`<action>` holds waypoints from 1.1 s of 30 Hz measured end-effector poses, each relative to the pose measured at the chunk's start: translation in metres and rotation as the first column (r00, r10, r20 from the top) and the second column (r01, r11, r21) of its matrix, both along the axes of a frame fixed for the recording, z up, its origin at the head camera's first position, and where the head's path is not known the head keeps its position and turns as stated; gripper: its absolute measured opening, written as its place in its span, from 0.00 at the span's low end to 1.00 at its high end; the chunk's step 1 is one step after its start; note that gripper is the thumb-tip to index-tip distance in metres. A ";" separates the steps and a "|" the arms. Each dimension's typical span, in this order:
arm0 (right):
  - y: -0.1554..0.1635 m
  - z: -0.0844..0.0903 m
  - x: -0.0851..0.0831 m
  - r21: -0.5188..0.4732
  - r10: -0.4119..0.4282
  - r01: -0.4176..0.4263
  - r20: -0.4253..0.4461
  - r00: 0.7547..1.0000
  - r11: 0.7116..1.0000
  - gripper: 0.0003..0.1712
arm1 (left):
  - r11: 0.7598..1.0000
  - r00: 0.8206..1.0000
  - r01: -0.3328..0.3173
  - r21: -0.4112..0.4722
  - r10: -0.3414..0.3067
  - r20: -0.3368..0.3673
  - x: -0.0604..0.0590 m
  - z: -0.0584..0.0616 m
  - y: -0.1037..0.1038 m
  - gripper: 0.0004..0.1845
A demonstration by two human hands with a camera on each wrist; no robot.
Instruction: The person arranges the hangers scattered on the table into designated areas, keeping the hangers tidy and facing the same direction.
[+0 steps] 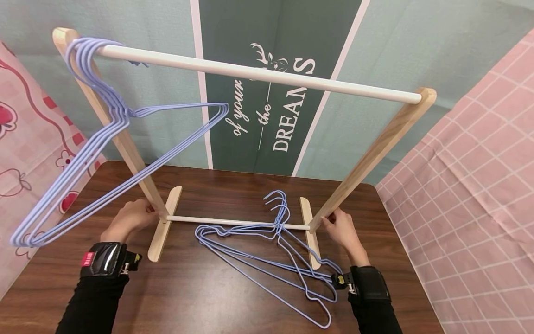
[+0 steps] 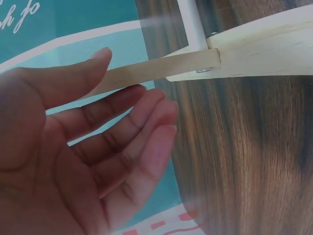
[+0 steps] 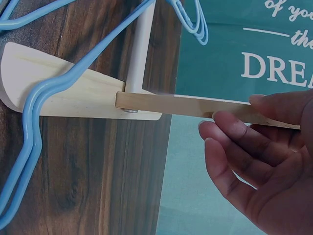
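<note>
Small wooden clothes rack (image 1: 258, 74) standing on the dark wood counter (image 1: 217, 297), centre of the head view, white top rail running from upper left to right. Left hand (image 1: 129, 220) at the foot of the left wooden upright (image 1: 125, 139), lower left of centre; in the left wrist view fingers (image 2: 142, 122) lying nearly straight and relaxed beside the upright, thumb over it, no firm grip visible. Right hand (image 1: 342, 229) at the base of the right upright (image 1: 375, 153); in the right wrist view fingers (image 3: 239, 142) lightly curled beneath the slat and thumb on top, pinching it. About half done by the look of it: one bunch of blue wire hangers (image 1: 83, 153) hooked on the rail at the upper left, swung out toward the left edge; a second bunch of blue hangers (image 1: 271, 246) lying flat on the counter across the lower crossbar (image 1: 233, 223), low centre, not yet hung. Neither hand touching any hanger.
</note>
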State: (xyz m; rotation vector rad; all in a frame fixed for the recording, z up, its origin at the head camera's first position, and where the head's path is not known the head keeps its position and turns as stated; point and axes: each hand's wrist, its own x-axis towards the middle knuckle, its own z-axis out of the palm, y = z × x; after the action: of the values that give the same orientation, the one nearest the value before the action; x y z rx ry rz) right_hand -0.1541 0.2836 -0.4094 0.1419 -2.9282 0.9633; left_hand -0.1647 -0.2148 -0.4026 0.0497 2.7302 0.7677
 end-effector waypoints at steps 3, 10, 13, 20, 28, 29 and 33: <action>0.000 0.000 0.000 -0.001 -0.003 0.003 0.003 1.000 1.000 0.10 | 1.000 1.000 -0.001 -0.008 0.001 -0.008 0.000 0.000 0.001 0.23; 0.000 -0.001 0.000 0.002 -0.007 0.007 0.031 0.999 1.000 0.11 | 0.999 1.000 -0.014 -0.034 0.015 0.014 0.000 0.001 0.002 0.23; 0.000 -0.001 0.000 -0.001 -0.004 0.004 0.029 1.000 1.000 0.11 | 0.999 1.000 -0.014 -0.043 0.015 0.015 -0.001 0.000 0.002 0.23; -0.001 -0.002 0.003 0.001 -0.012 0.012 0.008 1.000 1.000 0.11 | 0.998 1.000 -0.017 -0.054 0.018 0.009 -0.002 0.000 0.003 0.22; -0.003 0.003 0.009 0.059 -0.031 0.027 0.064 0.998 0.998 0.06 | 0.998 1.000 0.004 -0.063 -0.004 0.007 -0.003 0.001 0.001 0.22; -0.003 0.004 0.009 0.067 -0.032 0.027 0.078 0.996 0.997 0.06 | 0.998 1.000 0.010 -0.063 -0.010 0.002 -0.003 0.001 0.001 0.21; -0.007 0.006 0.012 0.093 -0.035 0.022 0.141 0.989 0.995 0.07 | 0.997 0.999 0.041 -0.071 -0.043 -0.024 -0.004 0.000 0.001 0.22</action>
State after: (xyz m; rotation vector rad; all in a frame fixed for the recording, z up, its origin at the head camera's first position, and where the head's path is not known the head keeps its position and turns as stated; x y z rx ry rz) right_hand -0.1421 0.2767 -0.4030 0.0365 -3.0971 0.8701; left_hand -0.1690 -0.2135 -0.4025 0.1020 2.7681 0.6632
